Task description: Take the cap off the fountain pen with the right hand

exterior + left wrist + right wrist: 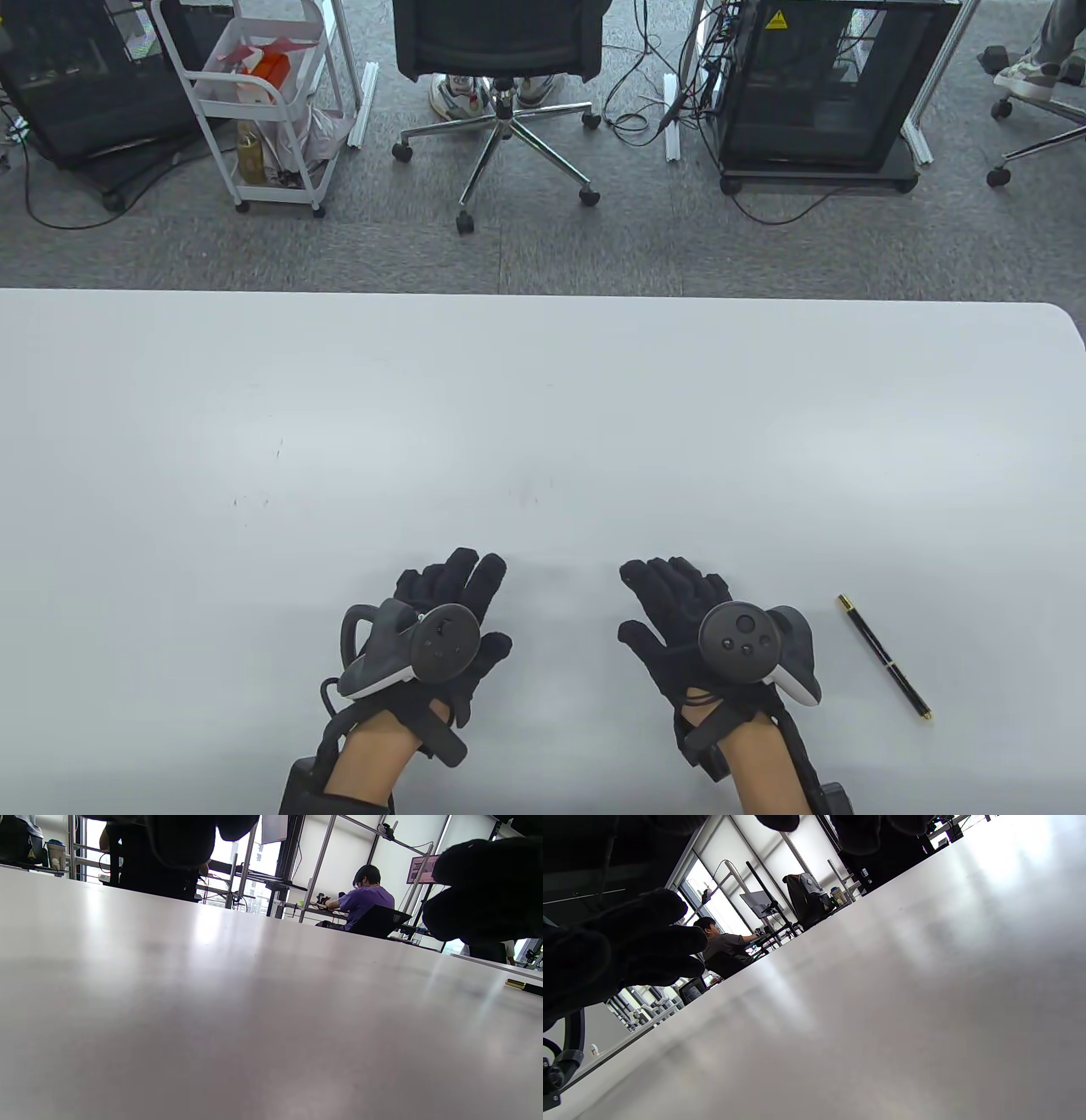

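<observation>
A black fountain pen [885,657] with gold trim lies capped on the white table [543,441], at the near right, slanting from upper left to lower right. Its gold end also shows at the right edge of the left wrist view [524,986]. My right hand [670,607] rests flat on the table just left of the pen, fingers spread, holding nothing. My left hand [454,594] rests flat on the table further left, also empty. The pen does not show in the right wrist view.
The table's far edge runs across the middle of the table view. Beyond it on the floor stand an office chair [501,51], a white trolley [263,93] and a black cabinet [827,85].
</observation>
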A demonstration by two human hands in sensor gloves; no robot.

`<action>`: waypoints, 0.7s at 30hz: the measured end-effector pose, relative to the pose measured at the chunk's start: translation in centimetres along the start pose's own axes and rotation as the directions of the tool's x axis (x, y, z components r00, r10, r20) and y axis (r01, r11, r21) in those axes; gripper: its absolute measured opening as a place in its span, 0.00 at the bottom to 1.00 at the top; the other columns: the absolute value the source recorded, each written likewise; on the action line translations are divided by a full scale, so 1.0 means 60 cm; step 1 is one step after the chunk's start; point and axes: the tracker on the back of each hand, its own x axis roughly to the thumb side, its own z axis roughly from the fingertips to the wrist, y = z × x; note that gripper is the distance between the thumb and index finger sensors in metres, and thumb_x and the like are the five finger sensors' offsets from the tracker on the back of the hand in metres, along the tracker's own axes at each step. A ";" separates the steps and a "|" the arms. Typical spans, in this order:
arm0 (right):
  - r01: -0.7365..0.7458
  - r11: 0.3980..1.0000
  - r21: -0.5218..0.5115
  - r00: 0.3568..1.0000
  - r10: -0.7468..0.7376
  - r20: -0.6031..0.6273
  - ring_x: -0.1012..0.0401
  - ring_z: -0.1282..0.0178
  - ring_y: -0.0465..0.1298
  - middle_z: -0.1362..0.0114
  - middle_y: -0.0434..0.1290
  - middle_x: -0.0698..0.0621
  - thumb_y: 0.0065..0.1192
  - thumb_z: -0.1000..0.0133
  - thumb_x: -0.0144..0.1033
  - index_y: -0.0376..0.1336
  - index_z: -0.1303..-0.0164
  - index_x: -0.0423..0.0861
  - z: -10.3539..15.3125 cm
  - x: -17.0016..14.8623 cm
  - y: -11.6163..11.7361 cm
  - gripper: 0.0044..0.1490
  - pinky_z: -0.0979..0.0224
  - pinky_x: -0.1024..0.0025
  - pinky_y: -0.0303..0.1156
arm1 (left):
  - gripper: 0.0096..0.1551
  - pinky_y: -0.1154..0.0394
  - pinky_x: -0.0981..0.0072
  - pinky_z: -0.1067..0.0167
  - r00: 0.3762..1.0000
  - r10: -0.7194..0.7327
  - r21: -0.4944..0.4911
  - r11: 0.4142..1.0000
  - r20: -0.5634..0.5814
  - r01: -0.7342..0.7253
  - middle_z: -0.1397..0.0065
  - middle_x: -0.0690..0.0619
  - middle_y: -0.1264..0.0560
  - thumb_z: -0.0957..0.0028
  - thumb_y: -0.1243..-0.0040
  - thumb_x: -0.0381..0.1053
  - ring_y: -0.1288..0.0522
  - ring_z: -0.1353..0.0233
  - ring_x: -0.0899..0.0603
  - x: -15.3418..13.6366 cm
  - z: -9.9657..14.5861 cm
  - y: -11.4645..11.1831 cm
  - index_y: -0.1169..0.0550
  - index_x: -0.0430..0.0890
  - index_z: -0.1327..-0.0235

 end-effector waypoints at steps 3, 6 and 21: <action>-0.004 1.000 -0.005 1.000 0.004 0.004 0.35 0.15 0.52 0.15 0.53 0.35 0.46 0.41 0.63 0.44 0.17 0.56 0.001 0.001 -0.001 0.44 0.21 0.30 0.41 | 0.49 0.44 0.25 0.33 1.000 -0.002 0.007 1.000 0.000 0.002 0.19 0.38 0.48 0.63 0.61 0.71 0.37 0.22 0.28 0.000 0.000 0.000 0.57 0.57 0.29; 0.006 1.000 -0.002 1.000 -0.006 0.004 0.35 0.15 0.51 0.15 0.53 0.35 0.46 0.41 0.63 0.44 0.17 0.56 0.000 0.000 -0.001 0.44 0.21 0.30 0.40 | 0.49 0.44 0.25 0.33 1.000 0.001 -0.005 1.000 -0.004 -0.001 0.19 0.38 0.48 0.63 0.61 0.71 0.37 0.22 0.28 -0.002 -0.001 -0.001 0.57 0.57 0.29; 0.001 1.000 -0.003 1.000 -0.001 0.018 0.35 0.15 0.52 0.15 0.54 0.35 0.47 0.41 0.63 0.45 0.17 0.56 -0.001 0.005 0.002 0.44 0.21 0.30 0.41 | 0.48 0.43 0.25 0.33 1.000 0.011 0.011 1.000 -0.022 -0.011 0.19 0.38 0.48 0.63 0.61 0.71 0.36 0.22 0.28 -0.004 0.002 0.002 0.56 0.57 0.29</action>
